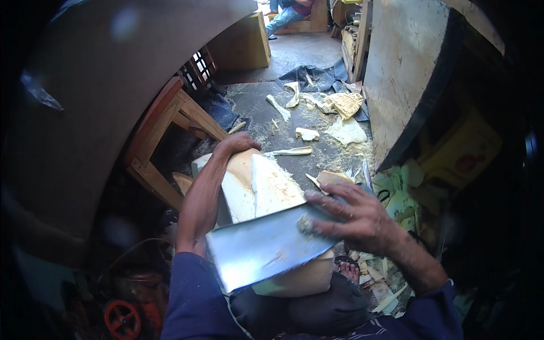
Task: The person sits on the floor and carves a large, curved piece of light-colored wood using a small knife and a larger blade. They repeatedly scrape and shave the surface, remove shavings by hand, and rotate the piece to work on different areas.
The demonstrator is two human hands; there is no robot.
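Observation:
A cream foam block (269,184) lies across my lap, its upper face rough and crumbly. My left hand (240,143) is closed over its far end, with the forearm along the block's left side. My right hand (360,218) holds the right end of a wide, flat, shiny metal blade (258,246), fingers spread along it and the thumb side hidden. The blade lies slantwise across the near part of the block and covers it; its left end reaches my left forearm. Below the blade, the block's near end shows above my dark trousers.
Foam offcuts (345,131) and crumbs litter the dark floor (249,102) ahead. A wooden frame with a red edge (156,119) stands at left, a large pale panel (408,73) at right. Lower left is a red wheel (122,319). Far off, a person in jeans (286,20) sits.

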